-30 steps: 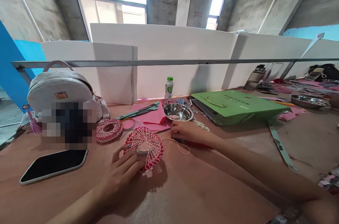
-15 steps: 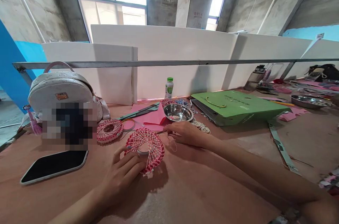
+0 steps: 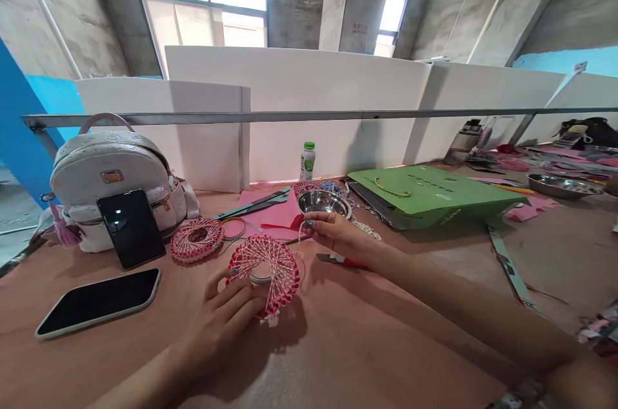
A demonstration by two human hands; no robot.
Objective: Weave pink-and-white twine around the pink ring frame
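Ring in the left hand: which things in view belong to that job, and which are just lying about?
Likely the job: ring in left hand, thread in right hand, red-handled tool.

Seemingly lying about: flat phone, leaning phone, backpack, bottle.

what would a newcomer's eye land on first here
Probably the pink threaded ring, low near the centre, held by the left hand, with the right hand pinching a pale cord just beyond it. The bright green bag lying right of centre stands out, as does the pale backpack at the left, a dark phone leaning against it.
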